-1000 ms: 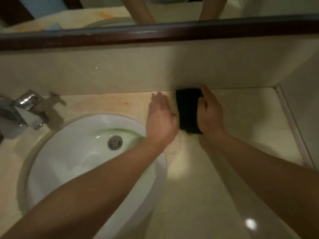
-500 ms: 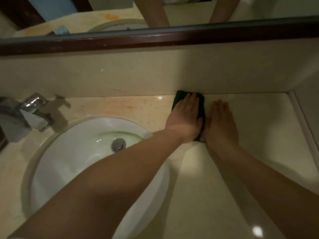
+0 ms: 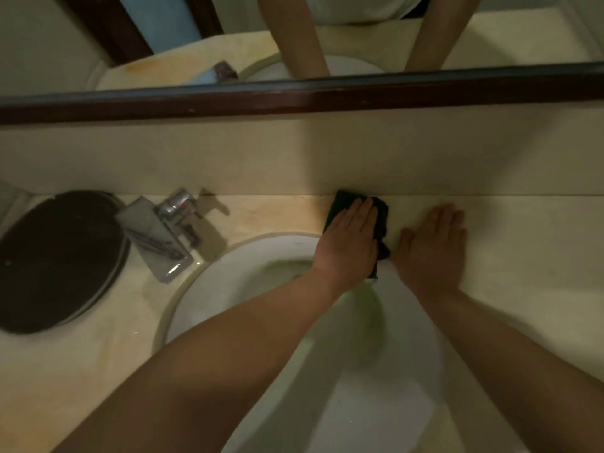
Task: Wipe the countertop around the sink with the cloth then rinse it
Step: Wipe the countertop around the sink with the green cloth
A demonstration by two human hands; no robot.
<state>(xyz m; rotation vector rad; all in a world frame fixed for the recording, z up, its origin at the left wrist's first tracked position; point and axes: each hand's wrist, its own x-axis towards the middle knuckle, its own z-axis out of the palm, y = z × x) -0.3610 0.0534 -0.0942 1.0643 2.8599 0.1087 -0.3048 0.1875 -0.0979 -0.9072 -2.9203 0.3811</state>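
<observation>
A dark cloth [image 3: 341,204] lies flat on the beige stone countertop [image 3: 523,256], against the back wall and just behind the rim of the white sink [image 3: 183,299]. My left hand [image 3: 349,243] presses palm-down on the cloth with fingers straight, covering most of it. My right hand [image 3: 431,246] rests flat on the bare counter a little to the right of the cloth, fingers slightly apart and holding nothing. My left forearm crosses over the basin and hides the drain.
A chrome faucet [image 3: 163,230] stands at the back left of the sink. A dark round lid-like object [image 3: 55,256] lies at the far left. The backsplash wall [image 3: 294,158] and the dark mirror frame [image 3: 294,96] close the back.
My left hand came onto the cloth and slid it left along the back wall toward the sink rim. My right hand let go of it and now lies apart on the counter.
</observation>
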